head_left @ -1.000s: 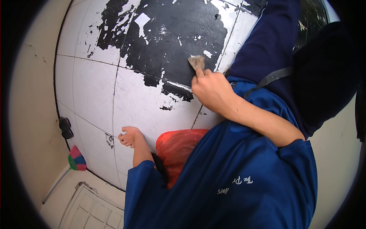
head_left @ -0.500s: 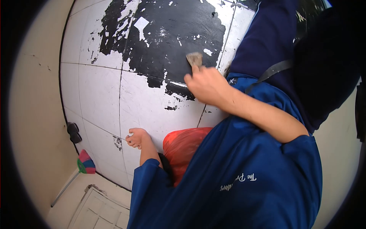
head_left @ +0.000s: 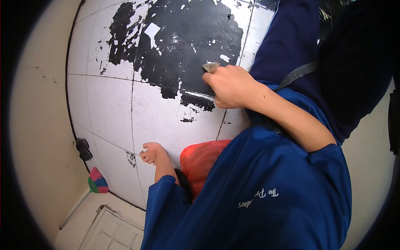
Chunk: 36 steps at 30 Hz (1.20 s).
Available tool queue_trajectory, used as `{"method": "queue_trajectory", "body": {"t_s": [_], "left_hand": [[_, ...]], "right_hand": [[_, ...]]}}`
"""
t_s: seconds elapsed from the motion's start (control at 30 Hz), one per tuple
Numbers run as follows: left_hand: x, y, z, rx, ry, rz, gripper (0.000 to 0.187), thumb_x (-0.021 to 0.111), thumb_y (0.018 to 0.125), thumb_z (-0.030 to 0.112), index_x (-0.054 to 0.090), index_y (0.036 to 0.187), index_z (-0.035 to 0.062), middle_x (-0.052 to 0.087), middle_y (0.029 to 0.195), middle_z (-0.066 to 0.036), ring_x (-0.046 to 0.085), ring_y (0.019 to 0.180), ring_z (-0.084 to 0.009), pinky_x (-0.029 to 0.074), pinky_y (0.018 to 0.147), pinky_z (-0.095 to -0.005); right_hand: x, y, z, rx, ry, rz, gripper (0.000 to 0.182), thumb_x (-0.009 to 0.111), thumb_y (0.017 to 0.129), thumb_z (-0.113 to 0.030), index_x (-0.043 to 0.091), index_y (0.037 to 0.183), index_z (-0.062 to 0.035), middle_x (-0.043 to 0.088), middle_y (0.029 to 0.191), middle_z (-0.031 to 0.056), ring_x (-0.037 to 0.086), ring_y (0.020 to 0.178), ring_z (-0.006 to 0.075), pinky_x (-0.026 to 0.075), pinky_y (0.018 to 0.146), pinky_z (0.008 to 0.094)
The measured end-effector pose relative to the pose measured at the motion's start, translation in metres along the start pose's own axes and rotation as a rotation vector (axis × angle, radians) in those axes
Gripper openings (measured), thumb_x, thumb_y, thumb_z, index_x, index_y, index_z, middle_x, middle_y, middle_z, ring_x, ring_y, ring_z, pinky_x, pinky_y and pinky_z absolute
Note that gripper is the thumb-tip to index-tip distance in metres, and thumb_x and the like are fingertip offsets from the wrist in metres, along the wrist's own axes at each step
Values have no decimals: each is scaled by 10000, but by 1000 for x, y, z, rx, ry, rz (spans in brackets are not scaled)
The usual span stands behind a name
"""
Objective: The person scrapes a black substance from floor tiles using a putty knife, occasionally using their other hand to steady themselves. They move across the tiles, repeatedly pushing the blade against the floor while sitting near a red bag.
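Observation:
My right hand [head_left: 233, 85] is closed around a putty knife [head_left: 211, 66], whose worn, flared metal blade sticks out past the fingers. The blade is over a large black patch [head_left: 179, 54] of the white tiled floor [head_left: 108, 98], where the white coating has come off in ragged edges. Whether the blade touches the surface cannot be made out. My left hand [head_left: 151, 153], low on the left, has its fingers loosely curled in with nothing visible in them. It is nearest to white tile and a small dark worn spot [head_left: 131, 158]. The handle is hidden in my right hand.
A shiny red plastic-looking thing [head_left: 204, 160] is beside my body. Along the wall are a dark pair of footwear [head_left: 83, 149] and a pink, green and blue broom [head_left: 98, 182]. A white panelled door [head_left: 114, 233] stands at lower left. My dark-trousered legs [head_left: 287, 41] stretch to the upper right.
My right hand has turned, so the putty knife's blade shows more edge-on and lies tilted to the left. My left hand keeps its curled pose. The view has shifted slightly.

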<state>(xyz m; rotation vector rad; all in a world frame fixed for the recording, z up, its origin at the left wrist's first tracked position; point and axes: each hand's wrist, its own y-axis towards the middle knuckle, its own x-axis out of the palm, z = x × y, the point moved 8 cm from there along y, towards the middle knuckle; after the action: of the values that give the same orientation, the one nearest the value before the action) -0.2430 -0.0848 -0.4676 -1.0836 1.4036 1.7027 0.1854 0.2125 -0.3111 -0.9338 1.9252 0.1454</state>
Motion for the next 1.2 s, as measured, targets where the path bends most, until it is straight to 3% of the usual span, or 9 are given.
{"method": "queue_trajectory", "body": {"t_s": [0.07,0.27,0.37,0.47,0.6,0.7,0.8,1.07,1.2], "left_hand": [[-2,-1,0,-7,-15,-10,400,489,883,440,572,1193,201,539,1336,-59,486,1233,-280,357,951,-525],[-4,-1,0,-8,7,-25,396,481,886,437,570,1194,204,528,1368,-60,479,1258,-277,357,958,-512],[-11,-5,2,-7,-19,-38,396,476,889,434,568,1197,203,524,1376,-63,476,1263,-273,353,967,-510],[-12,-6,3,0,-31,-34,394,473,889,434,568,1197,208,524,1378,-59,475,1269,-265,350,970,-509],[-12,-4,1,-3,9,-35,395,480,878,430,569,1200,218,525,1380,-48,474,1273,-258,344,968,-502],[-13,-5,2,-16,7,-42,396,487,870,426,571,1202,227,525,1382,-42,475,1274,-254,340,968,-496],[-14,-6,3,-23,-3,-25,397,492,864,423,572,1202,232,526,1382,-38,477,1270,-251,337,967,-496],[-16,-6,3,-18,15,-55,404,494,864,432,568,1207,233,525,1382,-35,494,1248,-249,354,943,-502],[-13,-4,3,-8,24,-33,407,488,872,439,563,1215,233,519,1387,-37,492,1255,-250,353,948,-505]], "right_hand": [[1,-17,-7,-45,-54,86,167,716,642,-72,724,795,-5,703,804,197,723,745,348,591,643,425],[21,-21,-30,-43,-105,91,112,696,655,-38,719,758,-1,694,760,205,733,739,319,585,616,411],[14,-15,-19,-42,-6,27,217,673,660,-23,700,869,28,700,797,212,720,736,348,588,649,434],[21,-20,-5,5,147,-129,340,639,685,1,636,1016,74,674,947,251,696,857,394,582,757,442],[-13,-19,24,39,317,-33,376,593,736,24,586,1108,79,543,1157,260,603,1101,423,529,908,435],[-44,-10,68,204,456,166,329,646,794,-9,589,1113,45,689,953,229,706,879,359,564,777,397],[-57,-7,119,370,601,441,349,754,850,-132,594,1116,26,718,772,141,707,632,168,550,615,315],[-46,2,110,248,540,596,356,655,953,-128,425,1191,2,676,847,235,703,770,336,527,682,402],[-48,4,103,160,557,561,345,648,957,-129,430,1186,10,681,847,223,702,762,318,528,678,399]]}}
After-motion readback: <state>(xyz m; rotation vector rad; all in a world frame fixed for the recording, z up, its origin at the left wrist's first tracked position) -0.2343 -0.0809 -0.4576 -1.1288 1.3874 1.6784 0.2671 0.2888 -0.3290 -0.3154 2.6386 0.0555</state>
